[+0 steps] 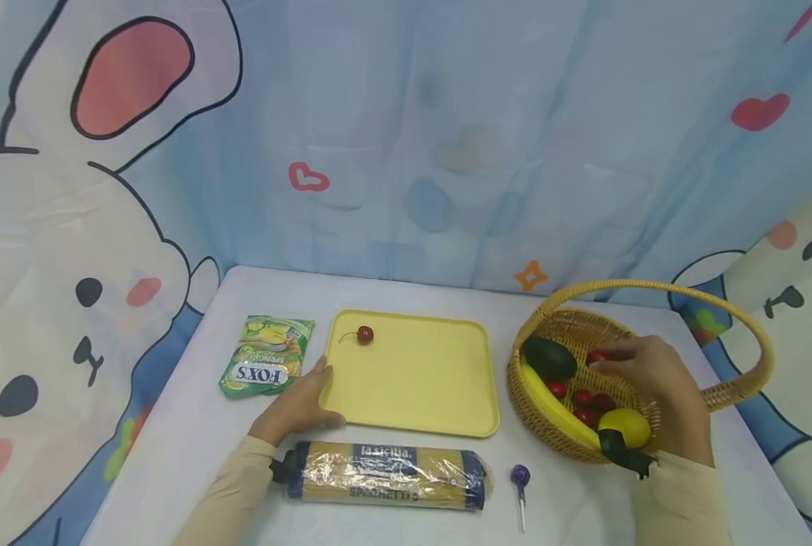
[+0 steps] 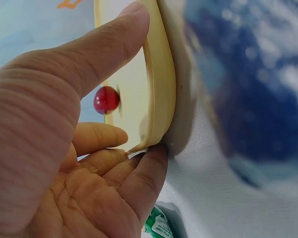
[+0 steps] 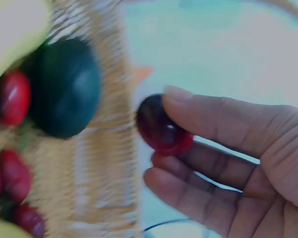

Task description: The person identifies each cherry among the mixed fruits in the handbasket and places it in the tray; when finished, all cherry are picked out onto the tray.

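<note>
My left hand [image 1: 299,406] holds the near left corner of a yellow tray [image 1: 419,379], thumb along the front edge and fingers at the left side. On the tray, towards its far left, lies a red cherry [image 1: 365,335] with a thin stem. Over the wicker basket [image 1: 530,425] on the right, my right hand [image 1: 654,368] pinches a dark red cherry [image 3: 159,124] between thumb and fingers. Inside the basket are an avocado [image 1: 549,358], a banana [image 1: 557,408], a lemon [image 1: 625,426] and several more cherries [image 1: 586,416].
A green Fox's candy bag [image 1: 269,356] lies left of the tray. In front of the tray is a spaghetti pack [image 1: 385,476], with a purple lollipop [image 1: 520,476] to its right. The basket's tall handle [image 1: 644,284] arches above the right hand. A patterned curtain [image 1: 378,114] hangs behind.
</note>
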### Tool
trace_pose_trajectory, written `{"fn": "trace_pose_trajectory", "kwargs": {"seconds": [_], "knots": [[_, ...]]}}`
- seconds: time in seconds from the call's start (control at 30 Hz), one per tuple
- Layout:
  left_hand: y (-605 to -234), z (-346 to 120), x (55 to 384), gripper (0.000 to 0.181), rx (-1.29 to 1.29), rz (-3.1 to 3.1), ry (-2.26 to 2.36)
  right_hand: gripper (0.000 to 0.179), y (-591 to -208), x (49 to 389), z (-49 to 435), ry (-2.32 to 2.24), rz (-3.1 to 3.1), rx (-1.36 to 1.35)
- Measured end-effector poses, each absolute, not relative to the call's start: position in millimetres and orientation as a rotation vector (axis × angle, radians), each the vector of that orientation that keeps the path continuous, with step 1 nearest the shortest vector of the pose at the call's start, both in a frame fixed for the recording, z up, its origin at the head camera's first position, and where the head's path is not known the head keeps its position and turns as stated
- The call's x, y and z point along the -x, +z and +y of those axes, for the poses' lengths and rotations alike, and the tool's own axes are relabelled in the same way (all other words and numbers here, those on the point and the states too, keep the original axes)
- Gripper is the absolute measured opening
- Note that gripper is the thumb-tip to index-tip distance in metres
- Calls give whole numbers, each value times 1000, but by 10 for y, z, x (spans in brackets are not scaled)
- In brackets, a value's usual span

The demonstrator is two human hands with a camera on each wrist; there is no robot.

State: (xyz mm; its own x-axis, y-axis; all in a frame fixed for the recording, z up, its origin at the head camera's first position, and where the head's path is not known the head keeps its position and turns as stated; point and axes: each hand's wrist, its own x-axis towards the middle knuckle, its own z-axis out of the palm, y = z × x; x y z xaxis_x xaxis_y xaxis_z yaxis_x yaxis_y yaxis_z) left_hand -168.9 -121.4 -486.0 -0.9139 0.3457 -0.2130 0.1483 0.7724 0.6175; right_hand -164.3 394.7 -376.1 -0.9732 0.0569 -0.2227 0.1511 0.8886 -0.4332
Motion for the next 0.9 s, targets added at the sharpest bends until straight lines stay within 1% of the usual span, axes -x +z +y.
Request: {"fn": "trace_pose_trajectory", "kwargs": {"seconds": [0.2, 0.4, 0.67, 0.9], "knots": [[-4842, -1215, 1694, 101, -372, 2639, 899, 51, -3467, 1373, 3431, -757, 2874, 4], [-4821, -1210, 1684, 99, -376, 2635, 904, 43, -3390, 1369, 2888, -813, 2920, 188], [-4864, -1203, 1707, 100, -360, 2638, 919, 39, -3594, 1692, 2394, -1035, 2874, 357], [-4860, -1208, 1705, 100, -353, 2643, 905, 39, -3982, 2127, 2069, -1141, 2848, 424]]}}
